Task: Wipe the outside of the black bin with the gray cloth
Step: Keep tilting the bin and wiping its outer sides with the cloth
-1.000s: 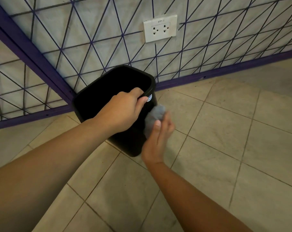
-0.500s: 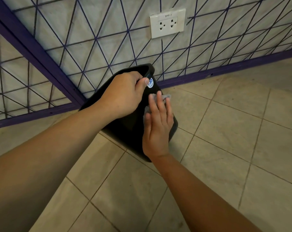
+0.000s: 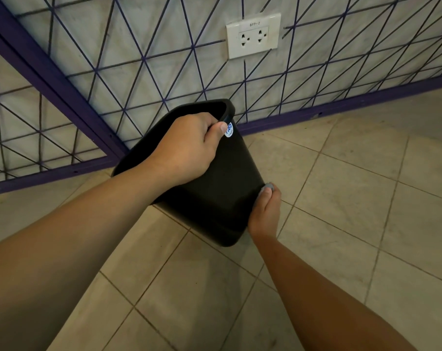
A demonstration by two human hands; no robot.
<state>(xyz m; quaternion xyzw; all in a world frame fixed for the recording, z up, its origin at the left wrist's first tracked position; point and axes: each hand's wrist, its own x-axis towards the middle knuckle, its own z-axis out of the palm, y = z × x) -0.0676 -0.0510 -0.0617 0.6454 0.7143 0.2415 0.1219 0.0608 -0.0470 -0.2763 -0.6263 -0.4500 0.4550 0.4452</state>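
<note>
The black bin (image 3: 222, 188) is tilted away from me, its mouth toward the wall and its base on the tiled floor. My left hand (image 3: 187, 148) grips its near rim, thumb beside a small white and blue sticker (image 3: 229, 129). My right hand (image 3: 265, 211) is against the bin's lower right side near the base. Only a small piece of the gray cloth (image 3: 268, 187) shows at its fingertips; the rest is hidden between the hand and the bin.
A wall with a purple triangle-pattern grille (image 3: 139, 59) and purple baseboard (image 3: 341, 102) stands just behind the bin. A white double socket (image 3: 253, 35) is on the wall above. Beige floor tiles (image 3: 354, 198) spread to the right and toward me.
The bin has tipped further toward the wall. My right hand with the cloth slid down from the upper side by the sticker to the lower right side near the base.
</note>
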